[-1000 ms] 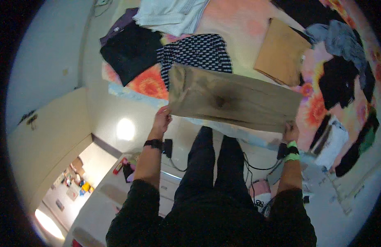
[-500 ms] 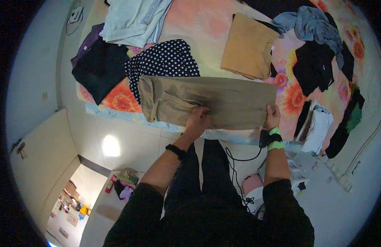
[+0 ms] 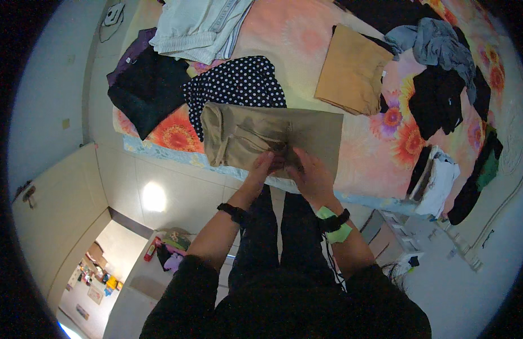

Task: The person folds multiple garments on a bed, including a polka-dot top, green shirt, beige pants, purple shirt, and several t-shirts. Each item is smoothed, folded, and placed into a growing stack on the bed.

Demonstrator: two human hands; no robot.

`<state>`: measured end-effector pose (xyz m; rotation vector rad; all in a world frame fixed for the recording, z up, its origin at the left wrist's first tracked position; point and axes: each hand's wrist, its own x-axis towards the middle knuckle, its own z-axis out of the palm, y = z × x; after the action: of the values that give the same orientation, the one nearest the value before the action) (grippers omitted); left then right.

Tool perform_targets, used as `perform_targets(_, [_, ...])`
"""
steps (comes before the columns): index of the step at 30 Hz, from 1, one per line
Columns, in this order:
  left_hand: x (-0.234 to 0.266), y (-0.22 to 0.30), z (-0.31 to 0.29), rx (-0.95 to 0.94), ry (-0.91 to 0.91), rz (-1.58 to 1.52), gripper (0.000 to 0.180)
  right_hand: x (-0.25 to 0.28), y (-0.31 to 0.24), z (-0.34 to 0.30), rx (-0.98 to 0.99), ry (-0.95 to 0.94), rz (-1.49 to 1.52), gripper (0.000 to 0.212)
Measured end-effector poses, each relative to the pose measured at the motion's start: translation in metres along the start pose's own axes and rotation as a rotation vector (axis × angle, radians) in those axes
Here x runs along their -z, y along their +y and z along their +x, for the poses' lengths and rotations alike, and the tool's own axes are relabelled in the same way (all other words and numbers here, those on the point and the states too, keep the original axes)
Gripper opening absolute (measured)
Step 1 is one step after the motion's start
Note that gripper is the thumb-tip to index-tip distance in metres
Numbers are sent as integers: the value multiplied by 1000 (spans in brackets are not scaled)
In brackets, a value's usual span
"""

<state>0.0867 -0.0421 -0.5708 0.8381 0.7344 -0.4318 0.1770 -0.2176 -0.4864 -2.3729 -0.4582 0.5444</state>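
Observation:
A pair of khaki-brown trousers (image 3: 318,133) lies folded across the near edge of the bed, with its waist end at the left and a doubled-over leg end at the right. Around the front middle of the trousers, my left hand (image 3: 264,168) has its fingers curled on the cloth. Close beside it, my right hand (image 3: 313,176) grips the turned-in leg end, fingers pointing inward. Some fingertips are in shadow. The waist end overlaps a black polka-dot garment (image 3: 236,82).
Folded tan trousers (image 3: 349,70) lie farther back on the flowered bed sheet (image 3: 363,166). Pale shorts (image 3: 194,28) and a black garment (image 3: 145,90) are at the left. Black clothes (image 3: 436,101), a grey-blue garment (image 3: 442,48) and a white folded stack (image 3: 436,181) lie right.
My right hand has moved left, bringing the trousers' right end over toward the middle, so the bundle is shorter. My left hand stays near the middle. The view has shifted slightly.

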Motion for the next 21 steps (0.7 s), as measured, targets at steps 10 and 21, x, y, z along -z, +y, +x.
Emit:
perform_targets(10, [-26, -48, 12, -224, 246, -60, 23, 5, 144, -7, -549, 154, 346, 39])
perform_targets(21, [44, -31, -53, -128, 345, 169, 28, 14, -7, -7, -243, -22, 558, 53])
